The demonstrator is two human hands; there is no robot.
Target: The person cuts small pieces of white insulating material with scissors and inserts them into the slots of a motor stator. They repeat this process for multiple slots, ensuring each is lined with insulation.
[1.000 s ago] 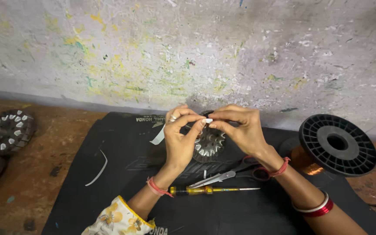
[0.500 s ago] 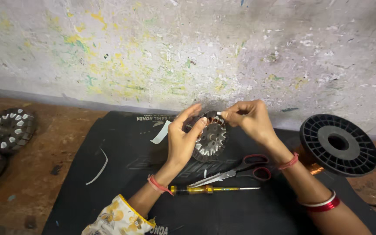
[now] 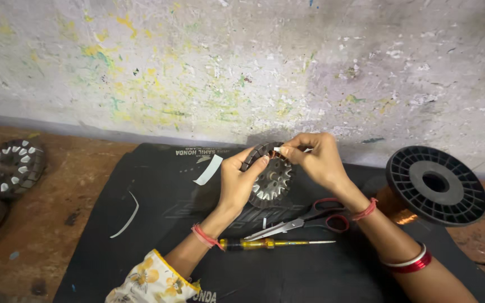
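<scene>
Black matting (image 3: 141,264) is covering the middle of the brown bench (image 3: 46,224), and the things are lying on it. Nearest to the person, a yellow-handled screwdriver (image 3: 270,243) is lying flat, and just behind it a pair of red-handled scissors (image 3: 304,220) is resting with its blades closed.

A little farther on, both hands are working on a round metal motor core (image 3: 269,178) with teeth all around it. It is standing on its edge on the mat. The left hand (image 3: 241,180) is gripping its left rim, fingers curled over the top. The right hand (image 3: 316,158) is pinching a small white strip (image 3: 279,149) at the top edge of the core.

The core looks heavy and stiff — probably best held by the rim, as the teeth look sharp. The little strip looks thin and bendy, so it likely needs a soft pinch.

To the left a white paper strip (image 3: 209,169) and a thin curved sliver (image 3: 127,217) are lying loose. Off to the right, a black spool of copper wire (image 3: 434,185) is tipping on its side. Far left, two more cores (image 3: 9,168) are sitting on the bench — behind everything is a paint-spotted wall (image 3: 242,67).
</scene>
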